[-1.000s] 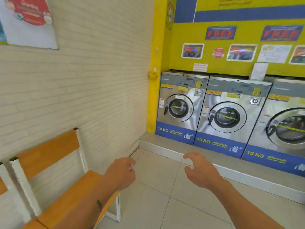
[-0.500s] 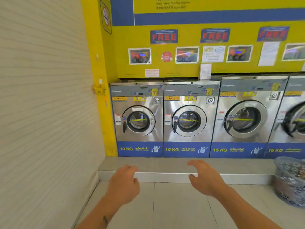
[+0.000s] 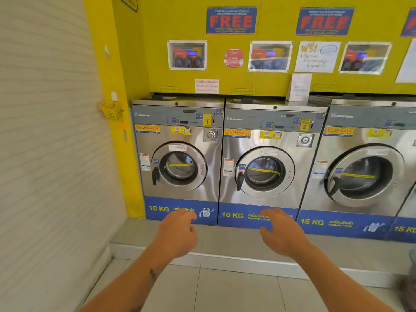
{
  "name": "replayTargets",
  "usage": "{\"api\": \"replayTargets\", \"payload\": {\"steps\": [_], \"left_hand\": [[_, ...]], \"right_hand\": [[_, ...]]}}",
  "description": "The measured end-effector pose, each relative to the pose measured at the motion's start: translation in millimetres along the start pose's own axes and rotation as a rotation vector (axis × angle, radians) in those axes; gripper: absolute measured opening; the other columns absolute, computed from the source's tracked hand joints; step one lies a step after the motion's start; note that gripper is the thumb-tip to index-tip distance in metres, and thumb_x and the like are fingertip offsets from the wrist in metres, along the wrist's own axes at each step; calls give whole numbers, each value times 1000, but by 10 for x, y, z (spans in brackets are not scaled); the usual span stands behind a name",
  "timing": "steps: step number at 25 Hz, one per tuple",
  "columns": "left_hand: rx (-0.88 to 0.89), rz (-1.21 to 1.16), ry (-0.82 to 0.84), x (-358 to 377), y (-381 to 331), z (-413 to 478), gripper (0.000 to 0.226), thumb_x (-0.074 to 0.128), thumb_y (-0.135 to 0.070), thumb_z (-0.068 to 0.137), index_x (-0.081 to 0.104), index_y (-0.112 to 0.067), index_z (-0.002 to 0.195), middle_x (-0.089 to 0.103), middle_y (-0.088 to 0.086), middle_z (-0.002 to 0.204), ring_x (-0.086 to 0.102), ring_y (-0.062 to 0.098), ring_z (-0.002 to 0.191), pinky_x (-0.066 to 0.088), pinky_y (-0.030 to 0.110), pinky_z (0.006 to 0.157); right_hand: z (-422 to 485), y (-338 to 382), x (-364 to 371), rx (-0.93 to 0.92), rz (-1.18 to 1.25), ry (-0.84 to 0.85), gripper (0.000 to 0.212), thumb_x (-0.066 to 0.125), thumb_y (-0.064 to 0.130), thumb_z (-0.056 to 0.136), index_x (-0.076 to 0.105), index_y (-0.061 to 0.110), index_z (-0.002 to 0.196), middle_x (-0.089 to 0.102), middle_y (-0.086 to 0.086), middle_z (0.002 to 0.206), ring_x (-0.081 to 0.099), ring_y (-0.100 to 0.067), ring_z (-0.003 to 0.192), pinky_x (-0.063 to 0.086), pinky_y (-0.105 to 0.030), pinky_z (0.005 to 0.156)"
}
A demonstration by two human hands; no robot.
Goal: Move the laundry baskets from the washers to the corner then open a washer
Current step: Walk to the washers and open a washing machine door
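Observation:
A row of steel front-loading washers stands on a raised step: washer 1 [image 3: 180, 154] at the left, washer 2 [image 3: 267, 158] beside it, and a larger 15 KG washer [image 3: 364, 167] to the right. All three round doors look closed. My left hand [image 3: 177, 235] is held out below washer 1, empty, fingers loosely apart. My right hand [image 3: 281, 233] reaches out below washer 2, also empty with fingers spread. A sliver of a laundry basket [image 3: 410, 284] shows at the right edge, on the floor.
A white ribbed wall [image 3: 49, 154] closes off the left side and meets a yellow pillar [image 3: 117, 64] with a small yellow basket [image 3: 111, 110] hung on it. The raised step [image 3: 225, 248] runs along the washers' base above the tiled floor [image 3: 225, 289].
The view swung right from the bench and side wall and came closer to the washers. Both hands stayed out in front, empty. The basket at the right slid almost out of view.

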State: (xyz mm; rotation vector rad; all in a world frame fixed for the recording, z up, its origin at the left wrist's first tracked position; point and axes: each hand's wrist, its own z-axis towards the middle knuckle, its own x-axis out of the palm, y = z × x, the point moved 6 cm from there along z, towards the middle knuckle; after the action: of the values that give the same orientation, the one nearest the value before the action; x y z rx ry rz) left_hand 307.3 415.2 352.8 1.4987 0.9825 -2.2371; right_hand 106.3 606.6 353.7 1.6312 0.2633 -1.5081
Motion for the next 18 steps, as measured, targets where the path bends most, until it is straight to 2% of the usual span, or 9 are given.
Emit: {"api": "replayTargets", "payload": {"steps": [5,9,13,18], "left_hand": [[23,-29,40,600,77,1522,35,49,-24,89,58,-25,123,59,-3,126,52,21,116,46,37,96],[92,-19,115,1064,61,2756,32,47,-22,89,59,-22,119,59,-1,121,53,21,110,43,32,87],[184,-54,158,1437,-80,3846,42,45,-19,89,53,-23,131,54,-1,134,50,22,120,43,35,99],[290,-137,98,1971,-367,4968,41,46,-21,93,51,-26,134,55,-4,131,54,19,114,42,29,95]], "right_hand": [[1369,-277,259,-12,-23,2,46,54,28,88,49,25,133,50,1,134,50,-22,120,44,-36,97],[2447,-553,391,60,-44,-5,48,56,31,88,47,25,135,49,1,136,49,-22,121,44,-38,98],[3347,-879,544,151,-24,0,48,54,32,89,45,28,136,48,3,136,50,-21,119,46,-39,96],[4477,-1307,920,113,-3,23,49,54,29,90,43,25,138,47,0,140,48,-23,123,45,-36,99]]}}
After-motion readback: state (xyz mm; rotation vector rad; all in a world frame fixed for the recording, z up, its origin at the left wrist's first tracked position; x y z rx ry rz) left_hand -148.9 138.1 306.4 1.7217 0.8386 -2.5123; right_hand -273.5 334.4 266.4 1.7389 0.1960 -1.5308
